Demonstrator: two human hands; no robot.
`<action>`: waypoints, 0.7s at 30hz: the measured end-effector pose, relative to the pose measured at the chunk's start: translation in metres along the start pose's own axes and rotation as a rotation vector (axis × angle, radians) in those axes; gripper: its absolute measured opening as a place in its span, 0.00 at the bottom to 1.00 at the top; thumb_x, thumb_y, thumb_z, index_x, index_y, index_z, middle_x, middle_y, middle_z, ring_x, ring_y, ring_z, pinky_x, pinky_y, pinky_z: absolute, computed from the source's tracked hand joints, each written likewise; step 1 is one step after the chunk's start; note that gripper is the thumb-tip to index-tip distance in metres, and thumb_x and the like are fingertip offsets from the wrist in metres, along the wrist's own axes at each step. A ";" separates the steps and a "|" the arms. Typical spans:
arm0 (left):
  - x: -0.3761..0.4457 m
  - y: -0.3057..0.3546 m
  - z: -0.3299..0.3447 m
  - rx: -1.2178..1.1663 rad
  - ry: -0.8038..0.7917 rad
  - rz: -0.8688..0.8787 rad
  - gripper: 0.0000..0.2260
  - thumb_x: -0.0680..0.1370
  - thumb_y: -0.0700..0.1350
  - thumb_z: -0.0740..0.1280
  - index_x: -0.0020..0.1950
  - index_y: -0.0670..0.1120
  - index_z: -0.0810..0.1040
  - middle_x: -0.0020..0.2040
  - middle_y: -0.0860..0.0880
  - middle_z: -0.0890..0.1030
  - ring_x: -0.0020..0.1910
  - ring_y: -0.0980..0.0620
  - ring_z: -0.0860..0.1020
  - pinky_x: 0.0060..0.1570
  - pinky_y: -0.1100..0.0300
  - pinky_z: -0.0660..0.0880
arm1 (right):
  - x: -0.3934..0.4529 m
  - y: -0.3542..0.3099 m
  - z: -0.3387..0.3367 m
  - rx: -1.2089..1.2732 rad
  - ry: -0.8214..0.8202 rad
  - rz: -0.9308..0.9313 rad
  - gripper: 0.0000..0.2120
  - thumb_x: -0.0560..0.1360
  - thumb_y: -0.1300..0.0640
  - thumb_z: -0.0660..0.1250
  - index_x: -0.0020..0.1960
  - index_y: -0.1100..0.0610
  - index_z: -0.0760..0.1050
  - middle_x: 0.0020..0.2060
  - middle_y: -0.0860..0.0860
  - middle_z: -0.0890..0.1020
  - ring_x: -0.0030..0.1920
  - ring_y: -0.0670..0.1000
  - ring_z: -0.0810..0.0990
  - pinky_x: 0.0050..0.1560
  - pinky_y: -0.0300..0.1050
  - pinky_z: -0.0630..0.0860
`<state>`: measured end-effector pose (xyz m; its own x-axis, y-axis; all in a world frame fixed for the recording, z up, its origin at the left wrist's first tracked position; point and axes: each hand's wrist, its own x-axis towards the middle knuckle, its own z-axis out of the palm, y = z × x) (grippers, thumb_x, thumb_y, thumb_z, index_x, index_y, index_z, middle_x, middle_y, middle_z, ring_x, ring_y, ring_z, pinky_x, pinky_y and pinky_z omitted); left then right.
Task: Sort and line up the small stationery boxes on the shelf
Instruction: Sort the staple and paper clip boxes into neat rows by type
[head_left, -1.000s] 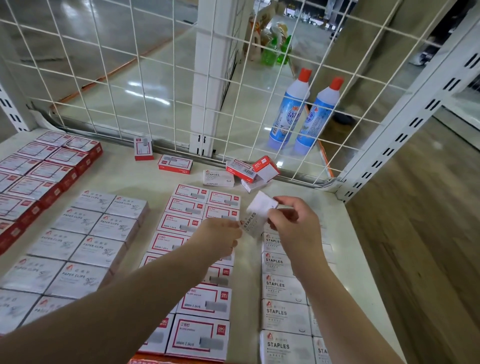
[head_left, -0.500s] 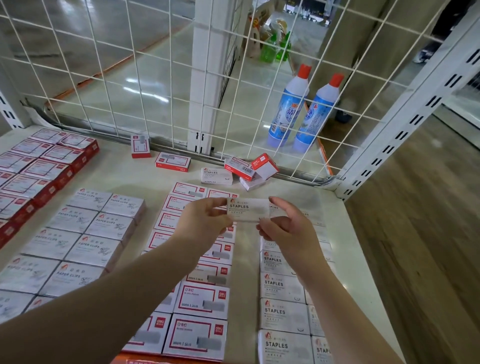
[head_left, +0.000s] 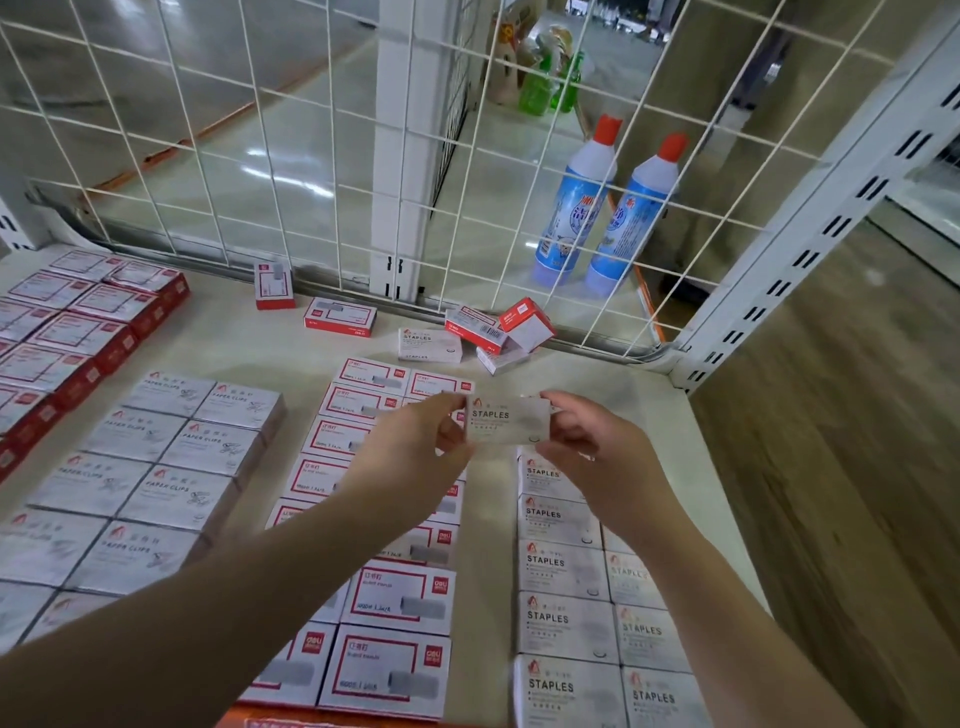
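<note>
We note the left hand (head_left: 415, 457) and right hand (head_left: 597, 457) each pinching one staples box (head_left: 506, 420) above the shelf (head_left: 649, 441).

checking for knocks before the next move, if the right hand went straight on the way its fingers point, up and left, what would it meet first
The held staples box itself, pinched between the right hand and left hand. Past it, probably the left hand's fingers; depth is hard to judge.

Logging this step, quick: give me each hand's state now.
Left hand: pinching the left end of the white STAPLES box.
Right hand: pinching the right end of the same box.
</note>
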<state>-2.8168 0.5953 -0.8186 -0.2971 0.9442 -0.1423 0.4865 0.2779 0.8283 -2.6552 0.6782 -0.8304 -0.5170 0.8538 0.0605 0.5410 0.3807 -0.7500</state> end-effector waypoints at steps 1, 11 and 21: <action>0.000 0.000 0.001 0.007 -0.003 0.000 0.17 0.78 0.44 0.64 0.67 0.51 0.70 0.44 0.58 0.75 0.48 0.55 0.76 0.54 0.55 0.77 | 0.000 0.001 -0.001 -0.012 -0.006 -0.006 0.21 0.73 0.63 0.68 0.65 0.52 0.73 0.48 0.45 0.82 0.49 0.41 0.79 0.54 0.33 0.75; 0.008 -0.001 0.011 0.006 -0.054 -0.021 0.17 0.78 0.46 0.64 0.66 0.51 0.70 0.48 0.55 0.76 0.49 0.53 0.76 0.52 0.54 0.78 | 0.001 0.013 -0.009 0.003 -0.015 -0.004 0.19 0.72 0.62 0.69 0.58 0.44 0.74 0.45 0.45 0.82 0.48 0.43 0.80 0.51 0.32 0.74; 0.028 0.000 0.039 0.349 -0.073 0.117 0.18 0.80 0.48 0.58 0.70 0.51 0.65 0.67 0.53 0.69 0.64 0.53 0.69 0.62 0.59 0.66 | 0.015 0.039 -0.027 -0.179 0.055 0.072 0.10 0.75 0.60 0.66 0.56 0.53 0.76 0.42 0.45 0.81 0.41 0.38 0.75 0.35 0.24 0.69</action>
<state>-2.7932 0.6282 -0.8439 -0.1700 0.9797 -0.1067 0.7681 0.1995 0.6084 -2.6236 0.7155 -0.8409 -0.4382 0.8975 0.0502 0.6873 0.3705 -0.6248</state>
